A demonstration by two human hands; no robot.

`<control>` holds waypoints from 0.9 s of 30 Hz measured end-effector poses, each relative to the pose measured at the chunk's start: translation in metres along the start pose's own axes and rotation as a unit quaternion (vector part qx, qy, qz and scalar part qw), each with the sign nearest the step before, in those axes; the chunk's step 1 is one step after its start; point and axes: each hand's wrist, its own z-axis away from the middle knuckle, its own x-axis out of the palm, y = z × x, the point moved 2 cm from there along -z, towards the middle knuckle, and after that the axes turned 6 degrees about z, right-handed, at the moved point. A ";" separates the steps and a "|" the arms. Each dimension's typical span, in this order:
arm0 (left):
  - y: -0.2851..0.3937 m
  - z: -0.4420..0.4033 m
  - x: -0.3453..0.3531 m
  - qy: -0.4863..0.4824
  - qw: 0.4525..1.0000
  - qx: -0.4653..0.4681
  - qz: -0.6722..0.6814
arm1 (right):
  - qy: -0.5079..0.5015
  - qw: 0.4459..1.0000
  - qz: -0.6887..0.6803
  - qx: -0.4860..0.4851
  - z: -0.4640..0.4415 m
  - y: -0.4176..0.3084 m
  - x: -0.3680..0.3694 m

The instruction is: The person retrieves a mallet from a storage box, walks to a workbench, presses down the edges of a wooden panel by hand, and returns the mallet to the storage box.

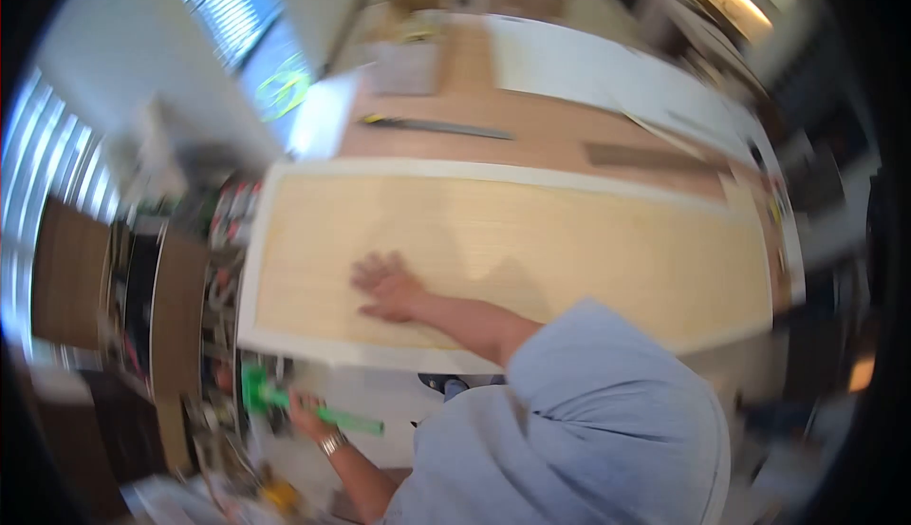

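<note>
A large pale-yellow wooden panel (607, 250) with a white border lies in front of me. My right hand (389, 288) is over its left part, palm down with fingers spread and nothing held; blur hides whether it touches the surface. Below the panel's near left edge, my left hand (306, 416) is closed around the handle of a green mallet-shaped tool (254, 389). The tool's broad head points left and its handle sticks out to the right. Motion blur hides its exact kind.
Beyond the panel, a handsaw (436, 127) lies on the brown tabletop (550, 131). A white board (588, 60) and a brown strip (645, 157) lie farther back. A box (403, 65) stands at the far left. Shelves with brown boards (177, 307) stand left of the table.
</note>
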 end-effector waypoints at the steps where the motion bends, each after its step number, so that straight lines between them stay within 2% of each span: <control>1: 0.012 0.040 0.038 0.073 0.997 0.019 -0.006 | -0.012 1.000 -0.008 -0.008 0.004 0.003 -0.005; 3: 0.001 0.062 0.034 0.028 0.998 0.037 -0.044 | -0.017 0.999 -0.014 -0.035 0.014 0.016 0.006; 5: 0.005 0.094 0.052 -0.024 0.995 0.010 -0.091 | 0.075 0.996 -0.022 -0.040 0.038 0.026 0.026; 8: 0.003 0.119 0.077 -0.098 0.982 -0.041 -0.156 | 0.063 0.991 -0.094 -0.074 0.091 0.044 0.030; 10: -0.010 0.134 0.110 -0.150 0.966 -0.079 -0.197 | 0.116 0.947 -0.300 0.019 0.150 0.060 0.034; 13: -0.040 0.167 0.165 -0.265 0.926 -0.120 -0.240 | 0.157 0.894 -0.401 0.125 0.253 0.086 0.008; 14: -0.051 0.178 0.181 -0.305 0.910 -0.129 -0.248 | 0.169 0.893 -0.392 0.145 0.274 0.095 0.014; 16: -0.075 0.207 0.217 -0.390 0.862 -0.122 -0.300 | 0.190 0.891 -0.372 0.180 0.310 0.112 0.029; 19: -0.117 0.256 0.274 -0.506 0.777 -0.106 -0.360 | 0.200 0.782 -0.554 0.202 0.369 0.114 0.012; 22: -0.151 0.297 0.311 -0.597 0.690 -0.104 -0.395 | 0.163 0.738 -0.611 0.235 0.410 0.116 0.006; 25: -0.171 0.335 0.338 -0.673 0.607 -0.118 -0.406 | 0.134 0.725 -0.604 0.304 0.454 0.112 -0.014; 27: -0.177 0.351 0.339 -0.711 0.550 -0.122 -0.420 | 0.183 0.712 -0.600 0.317 0.474 0.105 -0.004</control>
